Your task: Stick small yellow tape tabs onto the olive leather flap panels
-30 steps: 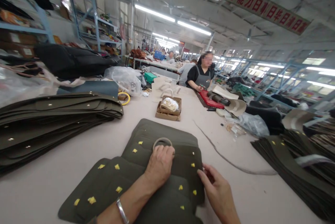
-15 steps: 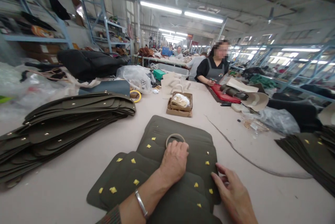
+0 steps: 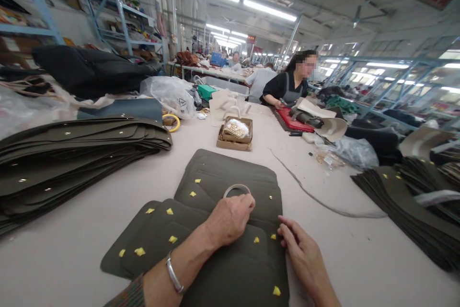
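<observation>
My left hand [image 3: 230,218] is closed over the middle of a dark olive panel [image 3: 230,165]. Its fingers grip a thin beige ring that looks like a narrow roll of tape [image 3: 237,186]. Beside the panel's right edge is my right hand [image 3: 302,244], fingers loosely stretched and apart, tips at the edge close to a small yellow piece [image 3: 273,236]. I cannot tell whether they touch it. Several olive pieces overlap in this layout, dotted with yellow bits [image 3: 139,251]. One small metal stud [image 3: 270,197] shows near the right edge.
A stack of olive pieces [image 3: 89,153] lies left, another [image 3: 402,201] right. Beyond the panel stands a cardboard box [image 3: 234,143] with gold-coloured parts. A cord [image 3: 312,194] curves across the table. A co-worker [image 3: 293,79] sits beyond with a red piece [image 3: 293,120].
The whole scene has shifted left and slightly up in view. Yellow bits along the panel's right side appear in different places. My left hand still grips the ring; my right stays at the edge.
</observation>
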A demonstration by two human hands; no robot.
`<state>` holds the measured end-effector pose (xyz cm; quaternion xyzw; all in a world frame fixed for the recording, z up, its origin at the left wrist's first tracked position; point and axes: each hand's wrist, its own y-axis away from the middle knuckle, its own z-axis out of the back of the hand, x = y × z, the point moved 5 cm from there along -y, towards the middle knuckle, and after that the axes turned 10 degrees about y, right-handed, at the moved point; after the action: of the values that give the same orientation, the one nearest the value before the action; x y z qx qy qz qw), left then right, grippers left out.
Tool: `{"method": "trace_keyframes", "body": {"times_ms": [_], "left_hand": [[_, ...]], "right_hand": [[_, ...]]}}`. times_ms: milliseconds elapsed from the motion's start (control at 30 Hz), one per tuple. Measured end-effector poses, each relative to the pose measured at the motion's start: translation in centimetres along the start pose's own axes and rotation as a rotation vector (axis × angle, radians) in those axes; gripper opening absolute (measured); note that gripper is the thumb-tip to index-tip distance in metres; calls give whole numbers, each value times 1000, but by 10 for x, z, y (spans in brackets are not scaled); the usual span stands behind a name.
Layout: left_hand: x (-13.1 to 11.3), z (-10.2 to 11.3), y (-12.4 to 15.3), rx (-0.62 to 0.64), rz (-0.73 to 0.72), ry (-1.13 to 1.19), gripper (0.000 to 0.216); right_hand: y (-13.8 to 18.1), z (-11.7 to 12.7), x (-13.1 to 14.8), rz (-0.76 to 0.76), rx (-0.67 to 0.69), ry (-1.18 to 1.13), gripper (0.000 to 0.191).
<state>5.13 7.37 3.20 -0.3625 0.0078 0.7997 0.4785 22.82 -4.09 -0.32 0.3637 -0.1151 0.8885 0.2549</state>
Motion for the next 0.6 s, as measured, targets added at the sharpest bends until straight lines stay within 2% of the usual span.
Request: {"method": "trace_keyframes", "body": {"times_ms": [100,167,233,333,467,533,600], "left_hand": [[-6,-7,2,116,-58,-7,13],[-8,-7,2,93,-94,3,17],[-11,-4,2,21,-141,25,21],[-17,-1,2,-14,-186,90,24],[-21,-2,5,62,-156,136,38],[-21,-3,6,81,-135,121,48],[-21,-4,6,83,-128,114,48]], "right_hand": [[3,5,1,0,-27,-10,47],[3,9,5,26,-77,-1,44],[4,9,12,70,-97,-19,40],[4,3,29,213,-64,-68,31],[3,-4,55,445,-2,-98,23],[3,-5,63,516,24,-93,22],[3,-6,69,568,29,-79,22]]}}
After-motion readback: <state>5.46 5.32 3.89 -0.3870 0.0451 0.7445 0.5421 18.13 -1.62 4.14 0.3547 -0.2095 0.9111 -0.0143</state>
